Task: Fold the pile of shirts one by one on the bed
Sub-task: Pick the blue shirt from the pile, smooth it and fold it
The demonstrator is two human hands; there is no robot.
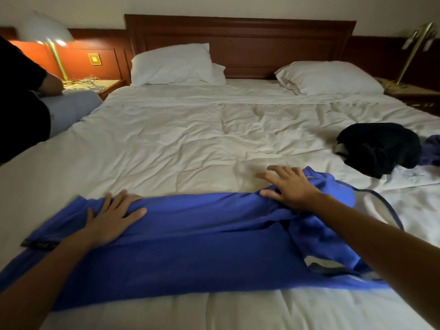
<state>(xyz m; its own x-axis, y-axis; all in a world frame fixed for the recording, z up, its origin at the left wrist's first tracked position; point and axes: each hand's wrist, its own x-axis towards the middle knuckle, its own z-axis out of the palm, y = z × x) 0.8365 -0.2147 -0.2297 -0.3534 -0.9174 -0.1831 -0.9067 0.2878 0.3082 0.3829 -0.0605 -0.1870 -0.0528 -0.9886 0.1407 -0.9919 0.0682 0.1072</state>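
Head view shows you smoothing, by my reading, the first stage of one fold. One blue shirt (pixel 202 234) lies spread crosswise on the near part of the bed (pixel 166 139). Your left hand (pixel 112 222) presses flat on its left part and your right hand (pixel 290 186) on its bunched right part. The fingers of both are straight and spread, grasping nothing. The right side looks rumpled, so your next move likely calls for flattening it, then pinching an edge to bring it across. Waiting well apart on the right is a pile of at least two pieces: one black garment (pixel 378 148) and one purple-blue cloth (pixel 432 151) at the frame edge. You can also count two large pillows (pixel 171 64) (pixel 331 77), two lamps (pixel 45 32) (pixel 419 44), and one other person (pixel 21 98) at the left.
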